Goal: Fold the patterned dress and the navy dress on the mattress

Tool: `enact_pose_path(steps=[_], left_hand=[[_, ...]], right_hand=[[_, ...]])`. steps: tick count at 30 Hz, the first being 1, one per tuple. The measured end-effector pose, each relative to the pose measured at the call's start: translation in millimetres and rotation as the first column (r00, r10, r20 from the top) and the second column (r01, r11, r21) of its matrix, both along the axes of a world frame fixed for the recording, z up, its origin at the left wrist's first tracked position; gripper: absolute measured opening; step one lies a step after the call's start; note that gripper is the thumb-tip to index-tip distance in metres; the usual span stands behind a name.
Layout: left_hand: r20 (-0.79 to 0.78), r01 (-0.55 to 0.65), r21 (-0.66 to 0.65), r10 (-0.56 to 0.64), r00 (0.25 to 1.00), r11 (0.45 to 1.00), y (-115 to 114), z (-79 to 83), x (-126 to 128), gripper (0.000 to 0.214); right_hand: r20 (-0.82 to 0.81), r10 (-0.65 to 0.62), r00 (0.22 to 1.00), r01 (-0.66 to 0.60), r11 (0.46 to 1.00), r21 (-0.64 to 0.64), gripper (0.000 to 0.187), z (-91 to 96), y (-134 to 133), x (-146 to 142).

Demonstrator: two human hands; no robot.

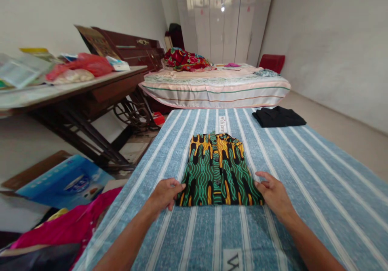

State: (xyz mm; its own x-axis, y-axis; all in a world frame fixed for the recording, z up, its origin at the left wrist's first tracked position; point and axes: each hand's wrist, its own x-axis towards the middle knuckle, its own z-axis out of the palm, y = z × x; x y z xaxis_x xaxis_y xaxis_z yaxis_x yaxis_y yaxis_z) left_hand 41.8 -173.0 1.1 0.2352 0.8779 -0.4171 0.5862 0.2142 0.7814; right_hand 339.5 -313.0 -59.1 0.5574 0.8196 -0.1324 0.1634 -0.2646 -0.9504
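A folded shirt in green, black and yellow pattern lies on the blue-and-white striped cloth. Its buttoned front faces up and its collar points away from me. At its lower left edge, my left hand pinches the fabric between thumb and fingers. On the opposite side, my right hand has its thumb on the lower right edge, with the index finger lifted off and the other fingers partly hidden. Farther back to the right is a folded black garment, apart from both hands.
Beyond the striped surface stands a bed with a red floral bundle. An old treadle sewing table on the left carries bags and packets. Below it are a blue box and pink cloth.
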Motion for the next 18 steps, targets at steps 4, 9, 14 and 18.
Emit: enact_pose_path(steps=[4,9,14,18], left_hand=[[0.079,-0.05,-0.003,0.05,0.996,0.999,15,0.8,14,0.033],[0.105,-0.107,0.024,0.104,0.989,0.994,21,-4.8,23,0.024],[-0.225,0.043,0.246,0.014,0.974,0.968,20,-9.8,12,0.019],[-0.58,0.261,0.449,0.057,0.813,0.855,7,5.0,22,0.013]], right_hand=[[-0.002,0.018,1.0,-0.018,1.0,0.001,0.05,4.9,0,-1],[0.086,0.002,0.996,-0.003,1.0,0.016,0.045,9.0,-3,0],[0.09,0.009,0.996,-0.009,1.0,-0.003,0.044,-1.9,-3,3],[0.115,0.031,0.993,-0.031,1.0,-0.006,0.042,-10.1,1,4]])
